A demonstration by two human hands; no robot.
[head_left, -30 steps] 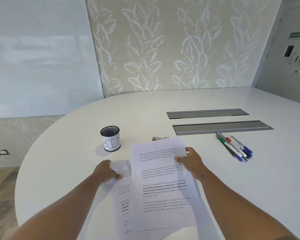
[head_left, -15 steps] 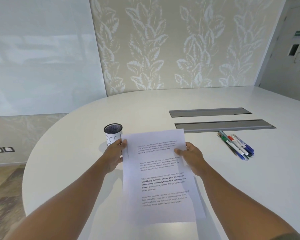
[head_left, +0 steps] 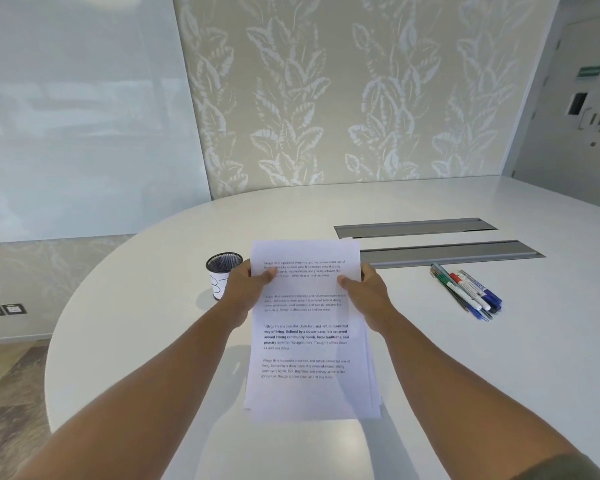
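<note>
A stack of white printed sheets (head_left: 309,344) stands lifted above the white table (head_left: 465,375), its lower edge close to the tabletop. My left hand (head_left: 246,289) grips the stack's upper left edge, thumb on the front. My right hand (head_left: 364,289) grips the upper right edge the same way. The sheets' edges are nearly aligned, with a few fanned out at the lower right corner.
A black mesh cup (head_left: 222,273) with a white label stands just left of my left hand. Several markers and pens (head_left: 468,291) lie to the right. Two grey cable hatches (head_left: 447,252) are set into the table behind the paper.
My left hand left a separate sheet on the table and came up to the stack's left edge. The sheets were gathered into one stack and raised upright, further from me.
</note>
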